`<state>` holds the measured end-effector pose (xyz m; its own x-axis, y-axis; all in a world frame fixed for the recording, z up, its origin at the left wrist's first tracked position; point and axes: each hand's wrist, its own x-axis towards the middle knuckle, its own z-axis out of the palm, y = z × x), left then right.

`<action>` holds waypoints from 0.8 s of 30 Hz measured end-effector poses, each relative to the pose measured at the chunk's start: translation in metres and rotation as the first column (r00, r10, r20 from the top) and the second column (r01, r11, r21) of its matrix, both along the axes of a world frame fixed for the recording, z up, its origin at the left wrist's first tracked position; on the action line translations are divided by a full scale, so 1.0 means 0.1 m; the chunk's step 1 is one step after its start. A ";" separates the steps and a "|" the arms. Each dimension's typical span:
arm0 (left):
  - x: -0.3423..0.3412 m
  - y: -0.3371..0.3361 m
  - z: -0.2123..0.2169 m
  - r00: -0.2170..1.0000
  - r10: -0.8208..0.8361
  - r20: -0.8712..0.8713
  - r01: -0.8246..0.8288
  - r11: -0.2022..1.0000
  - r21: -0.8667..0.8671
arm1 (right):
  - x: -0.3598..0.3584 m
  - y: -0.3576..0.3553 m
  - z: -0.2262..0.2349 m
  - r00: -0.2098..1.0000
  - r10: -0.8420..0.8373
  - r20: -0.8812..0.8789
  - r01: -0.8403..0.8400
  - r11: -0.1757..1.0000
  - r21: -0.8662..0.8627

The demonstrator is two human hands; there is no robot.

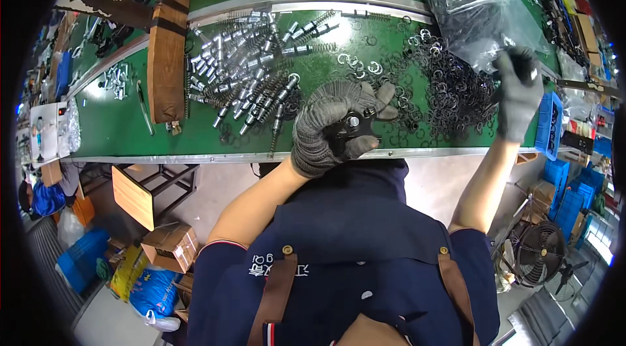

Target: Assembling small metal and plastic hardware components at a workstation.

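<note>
My left hand (321,126), in a grey knit glove, is closed around a small black part (353,122) with a round silver end showing between thumb and fingers. It hovers over the near edge of the green bench. My right hand (519,100), gloved in grey, is at the right beside a clear plastic bag (473,10). Its fingertips are dark and blurred, so whether they hold anything cannot be made out. Between the hands lies a heap of dark retaining rings (453,88). Left of my left hand is a pile of silver pins with springs (251,75).
A wooden bar (171,53) stands over the bench on the left, near a few small silver pieces (116,82). A blue bin (549,123) sits at the right end. Below are a black fan (540,251) and a cardboard box (171,247).
</note>
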<state>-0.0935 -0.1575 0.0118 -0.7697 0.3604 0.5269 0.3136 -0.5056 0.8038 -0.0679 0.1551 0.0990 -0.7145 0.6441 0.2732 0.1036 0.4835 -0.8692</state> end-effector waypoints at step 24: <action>-0.09 -0.16 0.00 0.946 -0.128 0.299 0.210 0.941 -0.264 | -0.20 -1.42 0.44 0.459 0.767 0.448 -0.887 0.426 0.179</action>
